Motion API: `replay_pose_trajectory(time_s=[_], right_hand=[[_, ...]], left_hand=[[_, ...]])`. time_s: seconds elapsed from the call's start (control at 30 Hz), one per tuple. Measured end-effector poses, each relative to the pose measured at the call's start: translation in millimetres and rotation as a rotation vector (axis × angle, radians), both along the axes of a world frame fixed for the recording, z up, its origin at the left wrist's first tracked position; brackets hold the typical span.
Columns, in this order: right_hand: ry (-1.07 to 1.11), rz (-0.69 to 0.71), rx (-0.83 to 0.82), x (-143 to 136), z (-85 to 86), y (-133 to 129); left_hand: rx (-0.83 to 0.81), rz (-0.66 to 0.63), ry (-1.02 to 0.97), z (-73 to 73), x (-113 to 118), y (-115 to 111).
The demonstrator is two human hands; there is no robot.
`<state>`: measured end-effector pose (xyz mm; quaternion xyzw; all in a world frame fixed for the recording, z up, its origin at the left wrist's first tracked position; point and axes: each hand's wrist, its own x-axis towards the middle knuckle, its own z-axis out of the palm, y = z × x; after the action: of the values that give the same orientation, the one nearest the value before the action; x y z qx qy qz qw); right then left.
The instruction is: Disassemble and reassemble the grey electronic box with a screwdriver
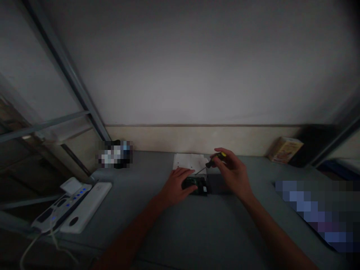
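The right hand has its thumb and fingers clamped on the handle of a screwdriver — dark, with a yellow end — whose thin shaft slants down to the left. Its tip is close to the left hand's fingertips, by the far edge of a dark device; whether it touches anything I cannot tell. The device lies on the grey table, between the two hands. The left hand lies over the device's left part, thumb apart from the fingers; whether they grip it is unclear.

Just beyond the device lies a white sheet, and a dark flat piece sits just to its right. On the near left, a power strip with blue lights lies beside a long white case. A small box stands at the far right.
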<state>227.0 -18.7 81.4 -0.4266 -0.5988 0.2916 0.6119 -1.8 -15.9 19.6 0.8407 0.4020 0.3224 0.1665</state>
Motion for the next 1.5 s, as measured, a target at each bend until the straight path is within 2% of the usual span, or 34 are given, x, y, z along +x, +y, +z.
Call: replay_pose_trajectory(time_s=[0.17,0.37,0.63,0.87,1.3,1.5], right_hand=[[-0.139,-0.083,0.028,4,-2.6,2],[-0.245,-0.064,-0.017,3,-5.1,2],[-0.255,-0.029,0.002,3,-11.0,5],[-0.251,-0.028,-0.015,4,-9.2,3],[-0.23,-0.022,-0.028,2,-12.0,5],[-0.221,-0.007,-0.013,3,-11.7,4]], left_hand=[[-0.02,-0.042,0.073,-4.5,9,-3],[-0.063,-0.077,0.096,-7.3,12,-2],[-0.139,-0.091,0.059,-7.9,12,2],[-0.141,-0.117,0.03,-7.2,12,2],[-0.164,-0.053,-0.043,-15.2,12,6],[-0.228,-0.051,0.011,-7.9,14,6]])
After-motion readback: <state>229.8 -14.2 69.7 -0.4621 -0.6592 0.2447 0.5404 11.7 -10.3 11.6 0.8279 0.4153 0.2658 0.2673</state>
